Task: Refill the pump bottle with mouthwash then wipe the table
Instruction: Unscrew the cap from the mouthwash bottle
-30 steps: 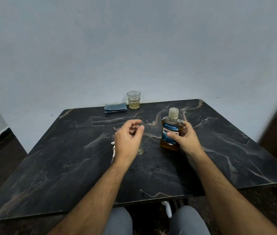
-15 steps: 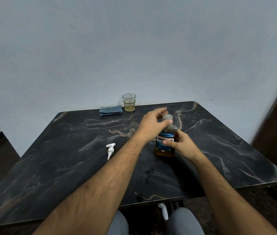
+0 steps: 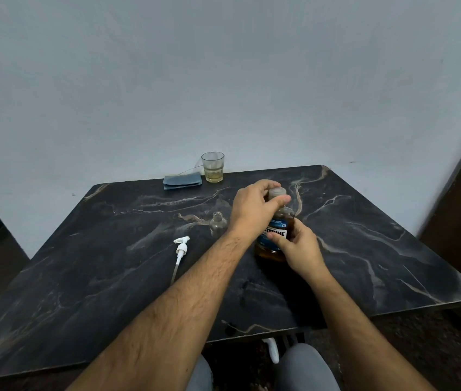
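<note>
Mouthwash bottle (image 3: 273, 244) stands right of centre on the worktop (image 3: 110, 277), its label partly hidden by the right hand (image 3: 298, 251) whose fingers curl round it; left hand (image 3: 254, 206) fingers pinch its cap (image 3: 277, 192). Clear pump bottle (image 3: 218, 223), faint, just left.

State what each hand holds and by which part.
Left hand grips the cap of the mouthwash bottle; right hand holds the bottle's body at the label.

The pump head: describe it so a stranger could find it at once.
On the dark marble table, look left of the two hands working the mouthwash bottle. The pump head lies flat there, untouched, its thin tube pointing toward the person. It is the only white thing on the tabletop.
</note>
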`<state>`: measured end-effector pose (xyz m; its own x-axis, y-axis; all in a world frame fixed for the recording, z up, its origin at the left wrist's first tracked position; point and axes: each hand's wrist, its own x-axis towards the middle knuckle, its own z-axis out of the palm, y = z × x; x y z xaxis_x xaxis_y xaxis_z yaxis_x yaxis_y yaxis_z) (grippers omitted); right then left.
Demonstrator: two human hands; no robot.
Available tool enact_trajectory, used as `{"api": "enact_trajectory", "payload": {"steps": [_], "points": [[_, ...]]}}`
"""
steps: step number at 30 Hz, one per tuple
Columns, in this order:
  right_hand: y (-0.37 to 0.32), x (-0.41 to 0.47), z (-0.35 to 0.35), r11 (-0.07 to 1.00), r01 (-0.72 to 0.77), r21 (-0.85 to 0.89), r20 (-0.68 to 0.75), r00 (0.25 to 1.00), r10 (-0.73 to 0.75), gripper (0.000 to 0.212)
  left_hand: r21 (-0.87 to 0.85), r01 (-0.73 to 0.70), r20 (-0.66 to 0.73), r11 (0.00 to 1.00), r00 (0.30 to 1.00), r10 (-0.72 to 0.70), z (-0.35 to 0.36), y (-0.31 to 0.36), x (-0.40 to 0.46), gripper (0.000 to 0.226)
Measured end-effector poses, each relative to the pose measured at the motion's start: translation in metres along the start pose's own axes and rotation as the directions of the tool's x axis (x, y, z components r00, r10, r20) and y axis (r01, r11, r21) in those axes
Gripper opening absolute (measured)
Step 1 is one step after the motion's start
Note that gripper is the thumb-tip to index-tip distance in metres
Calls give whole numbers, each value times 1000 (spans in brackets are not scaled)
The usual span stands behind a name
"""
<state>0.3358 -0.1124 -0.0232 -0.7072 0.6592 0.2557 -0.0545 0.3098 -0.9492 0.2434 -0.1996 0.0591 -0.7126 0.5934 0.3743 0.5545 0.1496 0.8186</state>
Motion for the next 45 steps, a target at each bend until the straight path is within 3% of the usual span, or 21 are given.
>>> {"api": "enact_trajectory", "payload": {"steps": [5,14,16,18,21,24,28,33,40,43,45], "points": [[0,-6,10,995,39,-89,-103,994,-48,34,59,33,-95,998,995,-28,2,6,0,45],[-4,-21,22,978,28,-209,-263,961,-84,26,81,29,-185,996,983,-14,8,16,-11,40],[0,-19,18,986,31,-163,-220,973,-67,27,35,51,-120,998,992,-46,4,15,-10,39],[2,-13,7,999,13,-49,-111,994,-19,29,-72,71,41,995,997,-68,-4,11,-5,34],[0,-3,-12,997,-68,41,90,994,64,33,-225,116,305,967,951,-43,-18,6,3,34],[-3,2,-18,996,-88,34,174,981,81,36,-274,131,422,953,906,-3,-23,0,7,37],[-1,-6,-10,998,-62,-3,70,996,62,33,-286,53,321,957,946,44,-13,-7,4,22],[4,-19,8,997,25,-69,-128,991,-34,29,-202,-28,105,979,993,50,-2,-10,-9,26],[2,-32,21,959,84,-271,-257,954,-156,20,-43,23,-234,999,972,-33,8,4,-23,35],[1,-31,20,968,71,-243,-239,962,-130,22,-30,57,-194,998,979,-62,10,9,-18,48],[1,-29,18,971,68,-229,-222,968,-120,23,-36,60,-52,998,997,-62,9,9,-11,62]]}}
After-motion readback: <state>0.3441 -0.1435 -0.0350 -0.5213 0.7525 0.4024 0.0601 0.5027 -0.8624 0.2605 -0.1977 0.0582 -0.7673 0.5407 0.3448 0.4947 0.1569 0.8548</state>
